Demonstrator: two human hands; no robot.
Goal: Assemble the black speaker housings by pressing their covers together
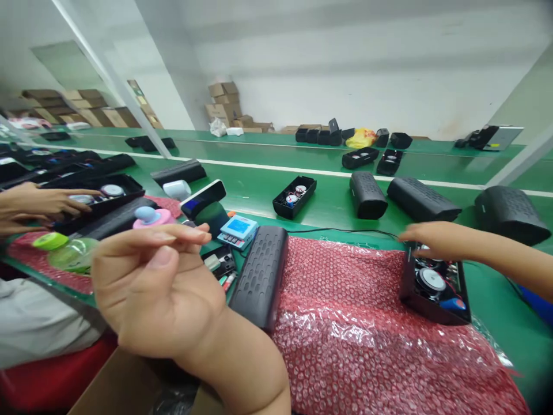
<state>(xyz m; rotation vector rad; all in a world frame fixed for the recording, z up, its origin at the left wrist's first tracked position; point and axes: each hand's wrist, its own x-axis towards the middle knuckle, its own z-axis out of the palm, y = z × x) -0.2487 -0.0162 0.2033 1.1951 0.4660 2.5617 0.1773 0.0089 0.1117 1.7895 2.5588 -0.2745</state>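
Note:
My left hand (159, 288) is raised in front of me, palm turned up. Its fingers are loosely bent, with the thumb near them, and nothing shows between them. At the right, my right hand (436, 241) grips the upper end of an open black speaker housing (410, 288); its fingertips are partly hidden at the rim. Inside that housing are round drivers (431, 280), wires and a blue part (453, 304). The housing stands tilted on red bubble wrap (345, 323). A black textured speaker cover (261, 276) lies between my hands, on the wrap's left edge.
Beside the cover is a light-blue meter (238, 229), near a propped phone (203, 196). A green-capped bottle (71, 253) stands left, by a co-worker's hands (38, 204). More speaker shells (296, 197) sit on the green bench (242, 202). Cardboard boxes (224, 106) are stacked behind.

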